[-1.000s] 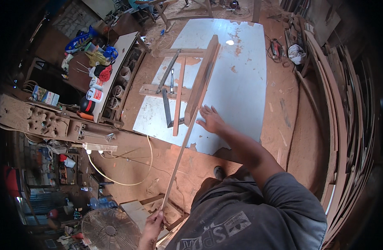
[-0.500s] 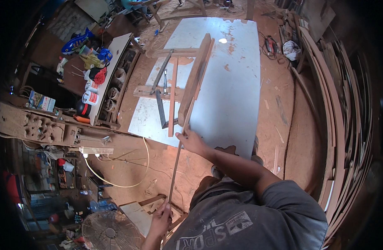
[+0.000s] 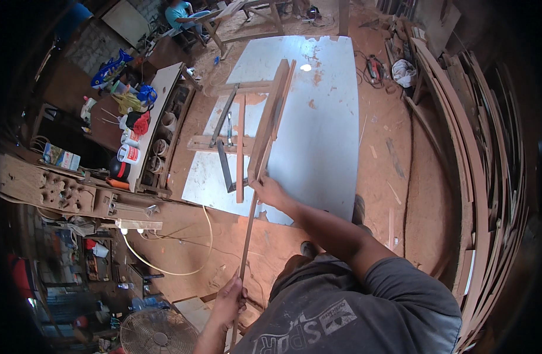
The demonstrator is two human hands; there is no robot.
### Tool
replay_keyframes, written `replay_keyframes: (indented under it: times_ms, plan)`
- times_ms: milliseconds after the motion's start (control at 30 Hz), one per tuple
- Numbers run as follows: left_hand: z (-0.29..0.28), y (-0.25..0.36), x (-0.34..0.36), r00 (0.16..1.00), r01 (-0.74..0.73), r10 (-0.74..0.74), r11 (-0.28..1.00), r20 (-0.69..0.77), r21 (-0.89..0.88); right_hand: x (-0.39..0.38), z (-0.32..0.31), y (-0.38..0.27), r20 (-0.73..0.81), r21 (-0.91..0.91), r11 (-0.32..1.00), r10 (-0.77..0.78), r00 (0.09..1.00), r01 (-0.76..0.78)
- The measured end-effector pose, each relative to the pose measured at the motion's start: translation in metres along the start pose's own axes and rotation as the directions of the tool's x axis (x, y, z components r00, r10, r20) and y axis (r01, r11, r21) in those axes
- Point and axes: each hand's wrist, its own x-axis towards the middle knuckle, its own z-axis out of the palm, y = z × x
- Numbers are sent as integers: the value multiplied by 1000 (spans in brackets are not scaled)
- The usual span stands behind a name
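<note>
A long thin wooden strip runs slantwise between my two hands. My left hand, low in the view, is closed round its near part. Farther up, my right hand pinches the strip beside the near end of a thick wooden beam. That beam lies lengthwise on a white-topped table, with thinner pieces along its right side. Left of it are a narrow reddish strip, an L-shaped metal square, a dark straight bar and a small wrench-like tool. Crosswise boards lie under these.
Stacked planks line the right side. On the left stands a cluttered bench with tubs and bags. A yellowish hose loops across the floor near a round fan. A red power tool lies beyond the table; a seated person is far back.
My right hand has come nearer to the beam's end, and my left hand has shifted slightly forward. Both still hold the strip. The view has tilted, bringing the seated person more into sight.
</note>
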Motion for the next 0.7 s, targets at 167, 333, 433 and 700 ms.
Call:
replay_keyframes:
  times_ms: [167,333,433,700]
  plan:
    - [-8,9,11,1000,-29,29,999,0,30,18,4,3,-52,46,998,48,998,-46]
    - [-14,30,22,999,-15,16,1000,44,-7,27,-8,-1,-27,188,982,31,999,-25]
    - [-18,52,30,997,-15,14,1000,75,13,2,-23,-1,153,70,996,38,987,-49]
    - [-17,137,92,989,-93,74,984,125,149,-154,-80,46,578,-48,994,104,809,-94]
